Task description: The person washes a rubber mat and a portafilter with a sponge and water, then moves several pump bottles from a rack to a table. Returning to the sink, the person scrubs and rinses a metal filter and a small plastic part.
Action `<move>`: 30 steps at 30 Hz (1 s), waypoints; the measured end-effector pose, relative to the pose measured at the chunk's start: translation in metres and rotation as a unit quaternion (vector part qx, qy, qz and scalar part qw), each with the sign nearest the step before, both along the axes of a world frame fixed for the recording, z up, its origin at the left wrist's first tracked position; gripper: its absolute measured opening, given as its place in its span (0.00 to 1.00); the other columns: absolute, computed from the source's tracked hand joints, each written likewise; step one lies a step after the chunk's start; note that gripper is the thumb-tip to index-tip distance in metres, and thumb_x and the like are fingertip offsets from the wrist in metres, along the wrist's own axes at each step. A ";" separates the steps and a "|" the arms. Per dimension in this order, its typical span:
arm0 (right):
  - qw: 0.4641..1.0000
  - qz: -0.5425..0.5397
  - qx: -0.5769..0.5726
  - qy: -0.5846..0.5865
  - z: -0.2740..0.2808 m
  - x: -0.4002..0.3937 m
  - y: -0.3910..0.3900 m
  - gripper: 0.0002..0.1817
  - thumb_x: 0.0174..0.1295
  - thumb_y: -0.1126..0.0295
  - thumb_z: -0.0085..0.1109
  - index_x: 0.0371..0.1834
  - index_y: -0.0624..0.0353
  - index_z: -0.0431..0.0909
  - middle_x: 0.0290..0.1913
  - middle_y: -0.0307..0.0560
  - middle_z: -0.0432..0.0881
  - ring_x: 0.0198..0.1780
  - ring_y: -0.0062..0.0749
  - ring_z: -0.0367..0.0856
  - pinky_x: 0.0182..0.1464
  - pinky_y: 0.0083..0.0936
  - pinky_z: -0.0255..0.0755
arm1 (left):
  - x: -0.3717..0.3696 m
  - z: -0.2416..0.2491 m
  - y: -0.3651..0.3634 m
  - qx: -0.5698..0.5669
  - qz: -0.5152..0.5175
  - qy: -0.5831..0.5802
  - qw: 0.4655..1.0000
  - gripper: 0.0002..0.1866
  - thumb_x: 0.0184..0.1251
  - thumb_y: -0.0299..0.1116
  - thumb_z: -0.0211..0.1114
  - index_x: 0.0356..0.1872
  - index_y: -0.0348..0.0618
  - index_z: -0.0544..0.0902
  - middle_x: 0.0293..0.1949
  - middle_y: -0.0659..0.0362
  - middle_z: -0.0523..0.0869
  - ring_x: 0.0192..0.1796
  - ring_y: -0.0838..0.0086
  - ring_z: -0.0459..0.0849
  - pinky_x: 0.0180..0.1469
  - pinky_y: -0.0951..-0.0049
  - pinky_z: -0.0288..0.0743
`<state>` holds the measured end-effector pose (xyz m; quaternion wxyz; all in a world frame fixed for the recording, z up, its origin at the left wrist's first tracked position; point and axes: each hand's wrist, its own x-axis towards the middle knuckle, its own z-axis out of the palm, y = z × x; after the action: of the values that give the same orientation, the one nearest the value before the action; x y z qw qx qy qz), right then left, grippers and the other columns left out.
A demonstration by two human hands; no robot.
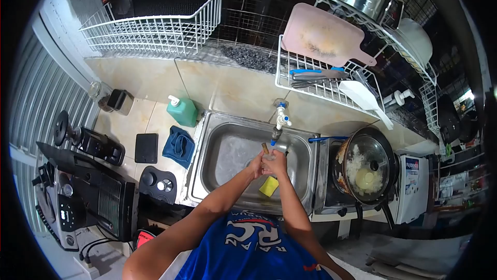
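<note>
Brown stick-like thing point(265, 148) pokes up btwn my hands, over the sink point(222, 148) & just below the faucet point(281, 119); can't tell what its lower end is, fingers hide it. My left hand point(257, 165) and right hand point(275, 162) meet at its base, fingers curled mostly closed, but idk which one's got the actual grip. Prob light & stiff imo, slippery if wet, so I'd pinch it low on the shaft w/ thumb + fingertips, no hard squeeze. Yellow sponge point(268, 186) is in the basin below my hands, FYI; green bottle point(182, 112) + blue cloth point(179, 147) off left, lidded pan point(365, 166) right.
</note>
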<state>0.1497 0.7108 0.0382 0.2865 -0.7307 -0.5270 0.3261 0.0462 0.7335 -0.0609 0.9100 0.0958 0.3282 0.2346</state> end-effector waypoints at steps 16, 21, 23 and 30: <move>0.978 0.063 -0.018 0.197 0.020 0.026 -0.050 0.15 0.62 0.74 0.56 0.52 0.63 0.72 0.40 0.49 0.83 0.36 0.28 0.83 0.36 0.21 0.74 | -0.030 0.126 0.000 0.626 -0.054 0.469 0.621 0.35 0.37 0.40 0.76 0.52 0.37 0.78 0.44 0.44 0.83 0.45 0.53 0.82 0.48 0.63 0.76; 0.965 0.256 -0.006 -0.065 0.083 0.038 -0.049 0.15 0.59 0.76 0.54 0.50 0.65 0.75 0.40 0.63 0.80 0.43 0.50 0.81 0.45 0.33 0.73 | -0.058 0.144 -0.014 0.687 -0.030 0.285 0.668 0.42 0.35 0.45 0.77 0.56 0.37 0.74 0.53 0.43 0.78 0.53 0.55 0.79 0.54 0.61 0.72; 0.956 0.277 -0.080 -0.048 0.119 0.056 -0.037 0.14 0.60 0.73 0.52 0.48 0.61 0.78 0.43 0.60 0.81 0.45 0.52 0.80 0.47 0.34 0.73 | -0.085 0.170 -0.022 0.722 -0.026 0.311 0.618 0.39 0.36 0.42 0.76 0.55 0.37 0.75 0.57 0.44 0.74 0.54 0.53 0.77 0.52 0.63 0.74; 0.962 0.233 0.095 -0.103 0.347 0.079 -0.005 0.17 0.61 0.79 0.45 0.51 0.61 0.76 0.38 0.48 0.81 0.37 0.25 0.76 0.43 0.21 0.70 | -0.146 0.105 -0.042 0.626 -0.304 0.386 0.606 0.20 0.43 0.32 0.71 0.42 0.43 0.78 0.47 0.49 0.77 0.49 0.55 0.75 0.49 0.61 0.70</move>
<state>0.2289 0.7062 0.3851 0.2148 -0.5868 -0.7380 0.2547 -0.1001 0.6918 0.0442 0.4362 0.8179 0.3738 0.0339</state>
